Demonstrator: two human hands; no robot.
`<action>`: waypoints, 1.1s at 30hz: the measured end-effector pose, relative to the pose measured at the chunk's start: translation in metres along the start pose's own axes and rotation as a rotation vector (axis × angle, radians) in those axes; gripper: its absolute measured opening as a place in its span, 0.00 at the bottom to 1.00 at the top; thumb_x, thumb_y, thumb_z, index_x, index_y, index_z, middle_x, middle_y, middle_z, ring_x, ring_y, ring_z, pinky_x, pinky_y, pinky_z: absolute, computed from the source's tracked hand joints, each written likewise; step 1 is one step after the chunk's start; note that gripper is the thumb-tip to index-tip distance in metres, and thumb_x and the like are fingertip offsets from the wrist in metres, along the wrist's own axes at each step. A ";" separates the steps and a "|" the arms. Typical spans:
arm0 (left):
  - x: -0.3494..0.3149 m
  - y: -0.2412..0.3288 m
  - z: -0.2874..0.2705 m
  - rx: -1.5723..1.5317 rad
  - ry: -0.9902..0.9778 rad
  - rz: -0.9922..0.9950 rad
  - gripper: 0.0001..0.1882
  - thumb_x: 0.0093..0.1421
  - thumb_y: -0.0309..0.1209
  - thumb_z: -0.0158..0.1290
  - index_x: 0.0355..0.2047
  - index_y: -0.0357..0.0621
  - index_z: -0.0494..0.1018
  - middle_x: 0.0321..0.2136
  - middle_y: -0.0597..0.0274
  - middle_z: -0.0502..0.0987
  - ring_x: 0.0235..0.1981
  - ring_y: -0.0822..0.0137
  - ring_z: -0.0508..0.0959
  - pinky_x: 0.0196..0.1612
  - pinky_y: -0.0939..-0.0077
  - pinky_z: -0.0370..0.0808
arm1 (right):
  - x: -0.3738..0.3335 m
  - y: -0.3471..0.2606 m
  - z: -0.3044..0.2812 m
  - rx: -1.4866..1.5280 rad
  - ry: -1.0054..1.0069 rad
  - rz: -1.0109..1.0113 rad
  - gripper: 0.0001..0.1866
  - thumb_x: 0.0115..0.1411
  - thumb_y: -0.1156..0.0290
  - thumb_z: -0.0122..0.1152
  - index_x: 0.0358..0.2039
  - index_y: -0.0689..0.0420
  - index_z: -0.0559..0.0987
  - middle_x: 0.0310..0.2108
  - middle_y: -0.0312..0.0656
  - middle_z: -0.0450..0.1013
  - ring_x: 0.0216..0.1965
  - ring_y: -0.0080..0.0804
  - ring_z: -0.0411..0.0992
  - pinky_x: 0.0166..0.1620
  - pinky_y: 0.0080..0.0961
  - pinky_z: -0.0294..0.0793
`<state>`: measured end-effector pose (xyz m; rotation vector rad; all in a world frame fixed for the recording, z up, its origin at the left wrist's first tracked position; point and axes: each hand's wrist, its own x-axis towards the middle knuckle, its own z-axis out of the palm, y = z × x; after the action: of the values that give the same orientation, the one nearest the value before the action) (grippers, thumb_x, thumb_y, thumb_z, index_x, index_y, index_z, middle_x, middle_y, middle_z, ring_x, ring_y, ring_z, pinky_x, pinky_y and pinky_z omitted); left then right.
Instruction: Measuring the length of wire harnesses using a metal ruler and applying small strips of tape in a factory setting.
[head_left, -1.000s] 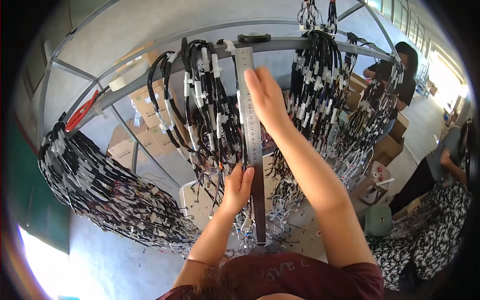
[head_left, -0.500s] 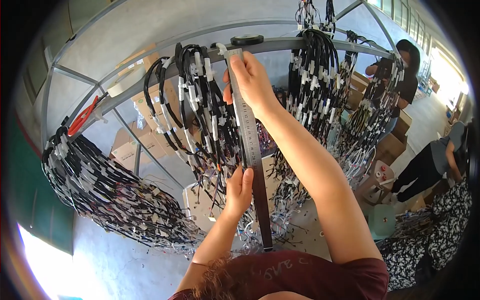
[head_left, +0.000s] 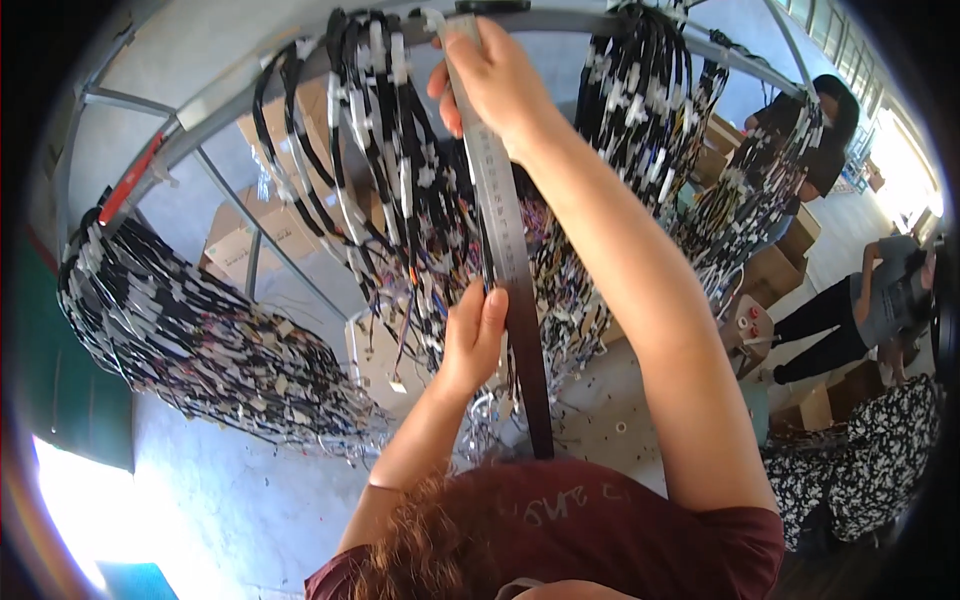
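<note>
A long steel ruler [head_left: 508, 235] hangs almost upright in front of me from the grey metal rail, its lower end near my chest. My right hand [head_left: 492, 85] is closed around its top end at the rail, thumb on the face. Lower down, my left hand [head_left: 474, 335] is closed at the ruler's left edge, on a black taped wire harness [head_left: 487, 262] that runs down alongside it. The fingers' far side is hidden. Just left of the ruler, more black harnesses [head_left: 372, 130] with white tags and connectors hang from the rail.
A thick harness bundle [head_left: 200, 320] droops at the left, below a red-handled tool [head_left: 132, 180] on the rail [head_left: 235, 110]. Another bundle [head_left: 640, 100] hangs to the right. Cardboard boxes [head_left: 262, 235] stand behind. At the right are co-workers, one in a grey shirt [head_left: 885, 290].
My view has shifted, so the rail and harnesses sit higher in the picture. Both hands keep their grip along the ruler. The co-worker in grey has changed posture.
</note>
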<state>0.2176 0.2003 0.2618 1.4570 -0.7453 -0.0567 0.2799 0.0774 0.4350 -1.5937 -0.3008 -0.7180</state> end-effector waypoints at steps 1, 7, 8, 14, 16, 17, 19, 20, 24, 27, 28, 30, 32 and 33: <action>-0.001 0.001 0.001 -0.078 -0.006 -0.031 0.14 0.59 0.37 0.39 0.22 0.39 0.61 0.13 0.70 0.59 0.16 0.79 0.57 0.18 0.83 0.56 | -0.001 0.000 0.002 0.009 0.013 0.006 0.12 0.57 0.67 0.38 0.36 0.63 0.63 0.15 0.39 0.63 0.09 0.22 0.58 0.13 0.18 0.57; -0.003 0.014 -0.001 -0.292 -0.095 -0.095 0.07 0.56 0.29 0.36 0.32 0.41 0.63 0.16 0.76 0.57 0.16 0.82 0.54 0.19 0.90 0.52 | -0.002 -0.017 0.000 -0.061 -0.001 0.034 0.10 0.60 0.66 0.34 0.34 0.60 0.60 0.15 0.40 0.64 0.08 0.25 0.59 0.12 0.23 0.61; -0.003 0.011 -0.002 -0.287 -0.133 -0.046 0.08 0.56 0.28 0.36 0.33 0.40 0.63 0.16 0.75 0.56 0.16 0.83 0.53 0.18 0.89 0.50 | 0.000 -0.019 -0.001 0.015 -0.044 0.071 0.10 0.60 0.66 0.34 0.34 0.60 0.60 0.15 0.40 0.64 0.08 0.25 0.59 0.12 0.23 0.60; -0.005 0.013 -0.001 -0.195 -0.136 0.017 0.07 0.55 0.27 0.38 0.31 0.36 0.63 0.14 0.71 0.59 0.17 0.80 0.56 0.19 0.84 0.55 | -0.005 -0.022 -0.003 -0.014 -0.042 0.084 0.10 0.60 0.66 0.34 0.33 0.60 0.60 0.14 0.39 0.63 0.08 0.24 0.59 0.12 0.22 0.61; -0.005 0.009 -0.001 -0.144 -0.118 0.032 0.06 0.55 0.27 0.39 0.29 0.36 0.62 0.13 0.69 0.59 0.16 0.79 0.56 0.18 0.83 0.55 | -0.007 -0.026 0.003 -0.017 -0.046 0.084 0.10 0.60 0.66 0.34 0.33 0.60 0.60 0.14 0.38 0.63 0.08 0.24 0.59 0.12 0.22 0.61; -0.006 0.007 0.000 -0.094 -0.108 0.051 0.07 0.55 0.28 0.39 0.27 0.35 0.61 0.11 0.67 0.59 0.15 0.78 0.56 0.17 0.82 0.55 | -0.007 -0.030 0.008 -0.096 0.037 0.164 0.10 0.60 0.66 0.35 0.33 0.60 0.60 0.14 0.38 0.63 0.08 0.24 0.59 0.12 0.22 0.61; -0.006 0.012 0.002 -0.044 -0.080 0.067 0.07 0.55 0.28 0.39 0.26 0.35 0.60 0.10 0.65 0.59 0.14 0.76 0.56 0.17 0.80 0.55 | -0.008 -0.030 0.008 -0.174 0.115 0.243 0.10 0.60 0.66 0.35 0.33 0.60 0.60 0.14 0.38 0.63 0.09 0.24 0.59 0.12 0.22 0.61; -0.005 0.014 0.004 0.006 -0.058 0.084 0.08 0.55 0.28 0.39 0.24 0.34 0.59 0.09 0.63 0.59 0.13 0.75 0.56 0.16 0.79 0.56 | -0.010 -0.028 0.003 -0.105 0.041 0.168 0.10 0.60 0.66 0.35 0.33 0.60 0.60 0.14 0.38 0.63 0.09 0.24 0.59 0.12 0.22 0.61; -0.003 0.010 0.005 -0.005 -0.031 0.075 0.10 0.56 0.29 0.39 0.23 0.34 0.59 0.09 0.60 0.60 0.12 0.74 0.56 0.15 0.77 0.56 | -0.008 -0.033 0.014 -0.158 0.121 0.263 0.10 0.60 0.66 0.35 0.35 0.60 0.60 0.14 0.39 0.63 0.09 0.23 0.59 0.13 0.22 0.61; -0.001 0.011 0.008 0.054 -0.005 0.103 0.11 0.56 0.30 0.39 0.23 0.34 0.59 0.09 0.60 0.59 0.13 0.74 0.55 0.15 0.77 0.55 | -0.007 -0.022 0.001 -0.004 -0.040 0.089 0.10 0.60 0.66 0.35 0.36 0.60 0.61 0.14 0.38 0.63 0.09 0.23 0.59 0.13 0.21 0.61; -0.001 0.010 0.008 0.029 -0.005 0.083 0.11 0.57 0.31 0.39 0.23 0.33 0.60 0.09 0.60 0.58 0.13 0.75 0.55 0.16 0.78 0.55 | -0.006 -0.021 0.000 0.000 -0.042 0.089 0.10 0.60 0.66 0.35 0.36 0.60 0.61 0.14 0.38 0.63 0.09 0.23 0.59 0.13 0.21 0.61; -0.001 0.008 0.008 0.006 -0.003 0.065 0.12 0.57 0.31 0.39 0.24 0.33 0.60 0.09 0.61 0.57 0.14 0.75 0.54 0.16 0.78 0.54 | -0.005 -0.020 -0.002 -0.033 -0.054 0.075 0.14 0.60 0.66 0.35 0.41 0.62 0.59 0.14 0.39 0.63 0.09 0.24 0.60 0.13 0.22 0.62; -0.001 0.006 0.007 -0.024 0.023 0.057 0.12 0.57 0.32 0.38 0.26 0.32 0.61 0.09 0.65 0.56 0.15 0.77 0.55 0.17 0.79 0.53 | -0.006 -0.025 0.005 -0.099 0.005 0.144 0.16 0.60 0.66 0.35 0.43 0.63 0.59 0.17 0.41 0.65 0.10 0.26 0.62 0.14 0.21 0.64; 0.000 0.004 0.005 -0.022 0.026 0.059 0.12 0.57 0.32 0.38 0.26 0.32 0.61 0.09 0.65 0.56 0.15 0.77 0.55 0.17 0.79 0.53 | -0.007 -0.028 0.008 -0.172 0.070 0.214 0.18 0.60 0.66 0.35 0.46 0.65 0.58 0.20 0.43 0.66 0.12 0.27 0.65 0.15 0.21 0.65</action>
<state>0.2135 0.1964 0.2651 1.4116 -0.7631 -0.0009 0.2602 0.0918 0.4534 -1.7280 -0.0158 -0.6452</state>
